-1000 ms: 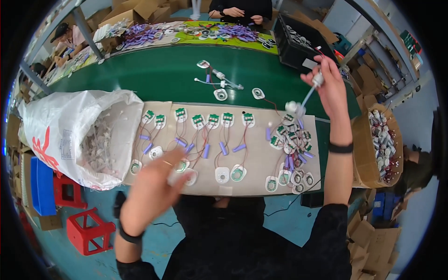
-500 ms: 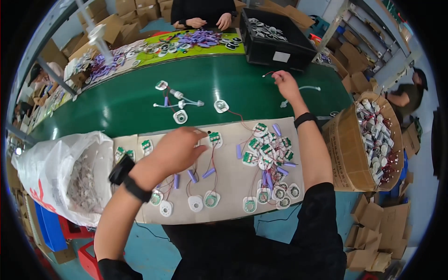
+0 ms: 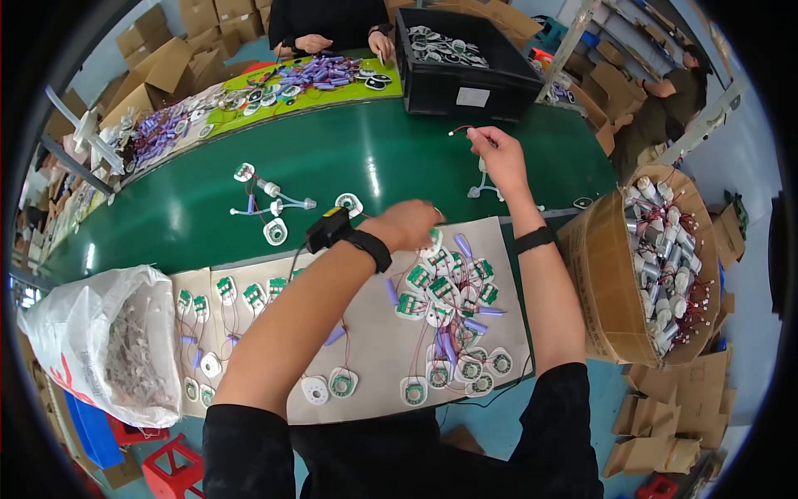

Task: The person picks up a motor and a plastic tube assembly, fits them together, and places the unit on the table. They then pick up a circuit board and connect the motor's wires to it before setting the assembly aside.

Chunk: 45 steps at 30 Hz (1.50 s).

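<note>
My right hand (image 3: 499,160), raised above the green table, pinches a thin red wire (image 3: 465,129) with a small white plug at its end. My left hand (image 3: 407,225) reaches over the far edge of the beige mat, right beside a green circuit board on a white disc (image 3: 432,243). Its fingertips are blurred, and whether they grip anything cannot be made out. Below it lies a pile of wired circuit boards (image 3: 443,291) with purple cylindrical cells and round white parts. A round white part (image 3: 349,205) lies on the table just left of my left hand.
More wired boards (image 3: 253,294) line the mat's left side beside a white plastic bag (image 3: 100,333). A wired assembly with tubing (image 3: 274,200) lies farther back. A black bin (image 3: 470,71) stands at the back and a carton of motors (image 3: 598,283) at right. Across the table, a person works.
My left hand has moved right, from the boards at mid-mat to the pile. My right hand still holds the red wire. The whole view has shifted slightly.
</note>
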Each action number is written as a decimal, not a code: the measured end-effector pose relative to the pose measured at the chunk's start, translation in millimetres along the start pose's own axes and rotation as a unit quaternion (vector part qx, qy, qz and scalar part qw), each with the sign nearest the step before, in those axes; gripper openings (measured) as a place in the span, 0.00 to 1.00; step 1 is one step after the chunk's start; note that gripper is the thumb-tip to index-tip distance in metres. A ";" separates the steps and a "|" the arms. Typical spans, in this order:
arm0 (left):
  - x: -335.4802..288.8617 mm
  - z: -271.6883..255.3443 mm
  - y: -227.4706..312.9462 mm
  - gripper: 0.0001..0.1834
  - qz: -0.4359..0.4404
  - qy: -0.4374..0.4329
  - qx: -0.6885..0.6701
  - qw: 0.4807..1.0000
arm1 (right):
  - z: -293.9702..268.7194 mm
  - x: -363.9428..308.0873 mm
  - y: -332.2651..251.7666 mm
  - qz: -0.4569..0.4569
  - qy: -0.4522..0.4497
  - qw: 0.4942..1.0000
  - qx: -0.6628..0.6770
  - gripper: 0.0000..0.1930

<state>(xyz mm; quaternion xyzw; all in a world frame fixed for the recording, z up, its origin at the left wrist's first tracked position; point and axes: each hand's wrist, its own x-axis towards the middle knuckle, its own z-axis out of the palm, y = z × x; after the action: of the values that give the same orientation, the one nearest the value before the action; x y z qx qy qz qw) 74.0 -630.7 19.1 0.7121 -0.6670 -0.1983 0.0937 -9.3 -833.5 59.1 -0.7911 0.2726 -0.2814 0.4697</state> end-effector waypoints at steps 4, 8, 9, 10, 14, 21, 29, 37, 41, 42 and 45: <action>-12.7 -37.1 -37.7 0.18 -0.040 0.089 -0.028 0.995 | 0.0 11.8 2.5 -0.042 -0.011 0.995 0.086 0.11; -43.5 -72.5 -68.5 0.20 -0.196 0.249 -0.177 0.932 | 26.0 18.7 -12.6 -0.079 -0.052 0.993 0.074 0.15; -49.0 -74.5 -71.7 0.19 -0.243 0.313 -0.276 0.876 | 34.0 17.9 -15.4 -0.088 -0.053 0.994 0.045 0.16; -57.3 -74.4 -81.5 0.18 -0.288 0.373 -0.368 0.801 | 47.9 16.5 -21.7 -0.096 -0.059 0.993 0.021 0.17; -70.7 -65.7 -105.2 0.16 -0.284 0.412 -0.502 0.706 | 81.3 13.1 -38.1 -0.110 -0.059 0.992 -0.011 0.13; -92.5 -46.2 -121.9 0.13 -0.212 0.416 -0.492 0.734 | 132.1 -8.1 -55.4 -0.032 -0.182 0.978 0.097 0.10; -89.1 -42.3 -122.5 0.14 -0.217 0.362 -0.512 0.748 | 164.7 -28.0 -60.7 -0.053 -0.175 0.983 0.030 0.08; -100.9 -38.9 -124.6 0.15 -0.218 0.365 -0.432 0.795 | 174.9 -39.2 -65.3 -0.084 -0.175 0.981 0.014 0.08; -100.3 -36.5 -127.8 0.15 -0.208 0.364 -0.429 0.800 | 178.0 -34.2 -54.2 0.009 -0.227 0.966 0.123 0.08; -101.5 -35.0 -128.7 0.15 -0.209 0.364 -0.429 0.800 | 179.4 -35.0 -54.3 0.051 -0.239 0.956 0.162 0.08; -104.3 -38.8 -127.5 0.14 -0.198 0.368 -0.409 0.811 | 178.3 -35.3 -56.7 0.072 -0.241 0.947 0.200 0.08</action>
<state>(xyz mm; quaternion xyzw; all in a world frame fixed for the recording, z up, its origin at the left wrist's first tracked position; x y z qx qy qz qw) 202.9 -521.0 19.8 0.7445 -0.2838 -0.1900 0.5737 100.8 -680.5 31.9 -0.7035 0.1455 -0.0961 0.6890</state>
